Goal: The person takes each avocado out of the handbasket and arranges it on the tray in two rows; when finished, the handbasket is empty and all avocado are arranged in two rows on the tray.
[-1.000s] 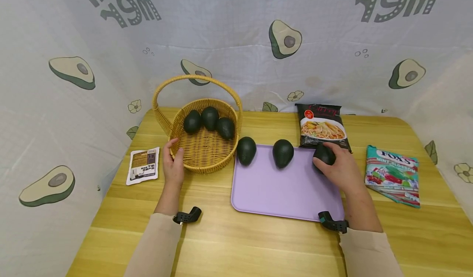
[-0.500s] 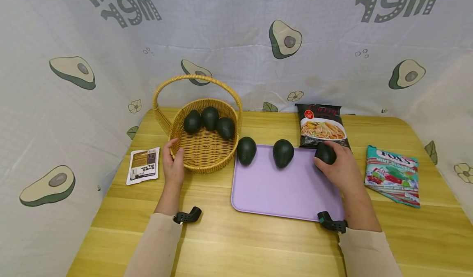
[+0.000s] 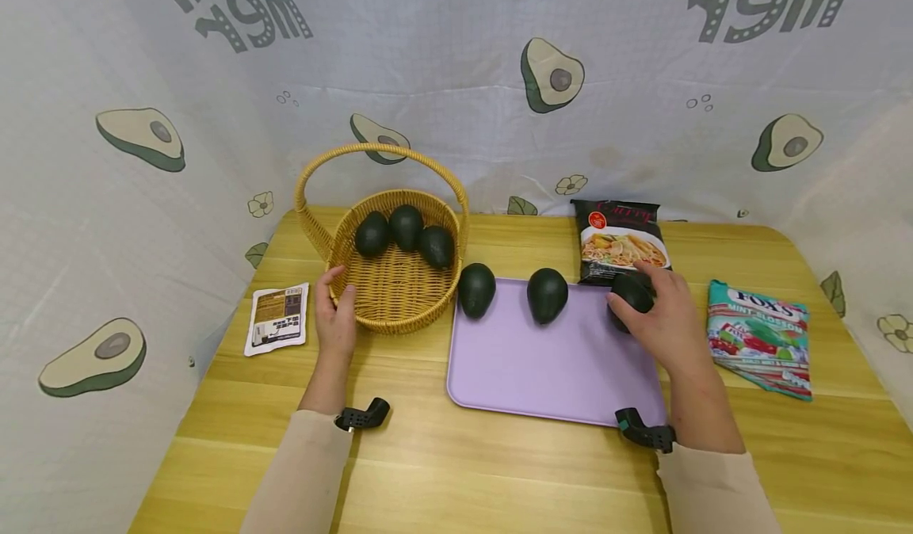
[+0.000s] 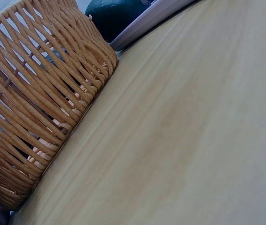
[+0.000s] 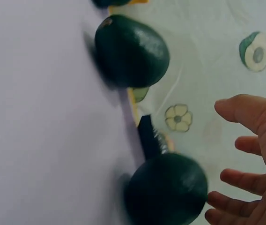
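My right hand (image 3: 670,316) has its thumb and fingers spread beside a dark green avocado (image 3: 631,300) at the right end of the lilac tray (image 3: 549,371). In the right wrist view, the fingers stand apart, with a little finger close to that avocado (image 5: 166,191); whether it touches is unclear. Two more avocados, one in the middle (image 3: 547,295) and one at the left corner (image 3: 476,290), sit along the tray's far edge. My left hand (image 3: 335,320) rests against the near left side of the wicker basket (image 3: 392,292). Most of it is out of the left wrist view.
Inside the basket, several avocados would overstate it: three lie at its back (image 3: 406,228). A black noodle packet (image 3: 620,237) lies behind the tray, a teal sweets bag (image 3: 758,336) right of it. A white and brown packet (image 3: 276,320) lies left of the basket.
My right hand has loosened from around the right avocado, its fingers spreading and drawing back slightly to the right. The avocado stays on the tray. My left hand and the basket have not moved.
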`<state>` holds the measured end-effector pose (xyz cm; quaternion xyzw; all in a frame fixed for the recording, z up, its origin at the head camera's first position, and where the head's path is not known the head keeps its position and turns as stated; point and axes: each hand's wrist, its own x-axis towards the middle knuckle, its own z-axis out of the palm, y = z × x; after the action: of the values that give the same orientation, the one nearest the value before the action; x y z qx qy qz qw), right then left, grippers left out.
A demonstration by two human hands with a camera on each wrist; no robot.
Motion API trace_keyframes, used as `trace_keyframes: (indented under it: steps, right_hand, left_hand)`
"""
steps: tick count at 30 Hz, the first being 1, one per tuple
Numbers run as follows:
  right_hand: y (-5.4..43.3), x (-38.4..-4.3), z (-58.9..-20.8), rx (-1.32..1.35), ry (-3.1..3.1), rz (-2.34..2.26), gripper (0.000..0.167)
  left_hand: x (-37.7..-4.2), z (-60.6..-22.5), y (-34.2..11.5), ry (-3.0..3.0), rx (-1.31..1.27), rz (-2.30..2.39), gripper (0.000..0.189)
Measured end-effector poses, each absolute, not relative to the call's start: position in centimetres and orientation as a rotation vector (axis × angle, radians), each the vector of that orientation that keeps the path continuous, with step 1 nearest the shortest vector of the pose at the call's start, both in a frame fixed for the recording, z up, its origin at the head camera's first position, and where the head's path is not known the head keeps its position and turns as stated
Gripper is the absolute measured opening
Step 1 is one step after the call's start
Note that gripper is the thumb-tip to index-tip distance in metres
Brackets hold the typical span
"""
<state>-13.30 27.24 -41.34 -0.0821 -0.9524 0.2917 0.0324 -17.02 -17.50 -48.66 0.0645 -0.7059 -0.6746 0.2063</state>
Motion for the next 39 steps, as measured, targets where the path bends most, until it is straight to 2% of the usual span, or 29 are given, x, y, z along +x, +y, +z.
trace_keyframes:
  steps: [4, 10, 21, 32, 39]
  right_hand:
    - [26.0, -12.6, -39.9, -0.171, -2.889, 0.853, 0.074]
    - [22.9, -11.6, -38.7, 0.117, -2.749, 0.871, 0.065]
    - [16.0, -11.7, -39.5, 0.487, -2.660, 0.976, 0.056]
    - [8.7, -13.7, -39.1, 0.644, -2.734, 1.137, 0.056]
    - [5.4, -16.0, -39.2, 0.652, -2.773, 1.114, 0.055]
  left_hand:
    - [-17.1, -48.7, -17.6, -1.972, 0.182, -1.882, 0.038]
    - [-17.0, -48.6, -17.5, -1.978, 0.194, -1.878, 0.039]
    - [-17.0, -48.6, -17.7, -1.977, 0.197, -1.889, 0.038]
    - [-17.1, -48.6, -17.6, -1.985, 0.172, -1.881, 0.039]
    - [-17.1, -48.7, -17.7, -2.012, 0.196, -1.859, 0.041]
